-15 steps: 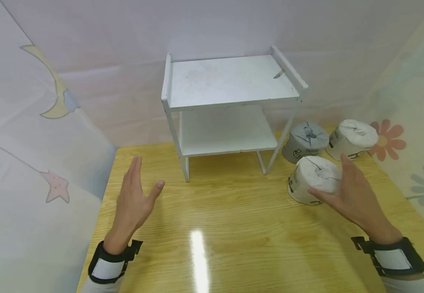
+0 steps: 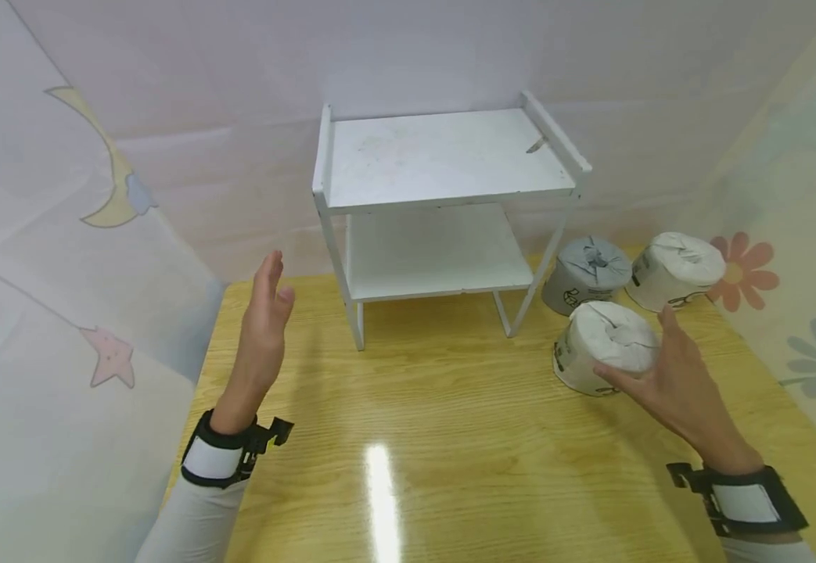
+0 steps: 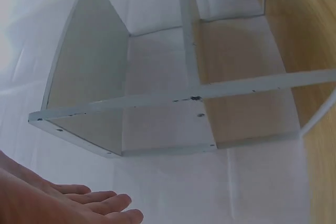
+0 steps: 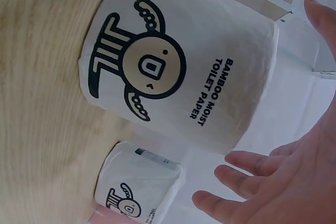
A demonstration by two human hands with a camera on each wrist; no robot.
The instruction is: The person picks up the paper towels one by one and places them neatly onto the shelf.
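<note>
Three wrapped toilet paper rolls stand at the right of the wooden table. The nearest white roll is beside my right hand; thumb and fingers are spread around its near right side. In the right wrist view the fingers are spread close to the top edge of this toilet roll, with its printed side facing the camera. My left hand hovers over the left part of the table, fingers extended and holding nothing. The left wrist view shows its fingertips beside the white shelf.
A two-tier white shelf stands at the back middle, both boards bare. Behind the nearest roll are a grey-wrapped roll and another white roll. Printed fabric walls border the wooden table.
My left hand has moved forward and turned, its thumb now closer to the fingers. My right hand has shifted only slightly beside the near roll. The rolls and shelf stay in place.
</note>
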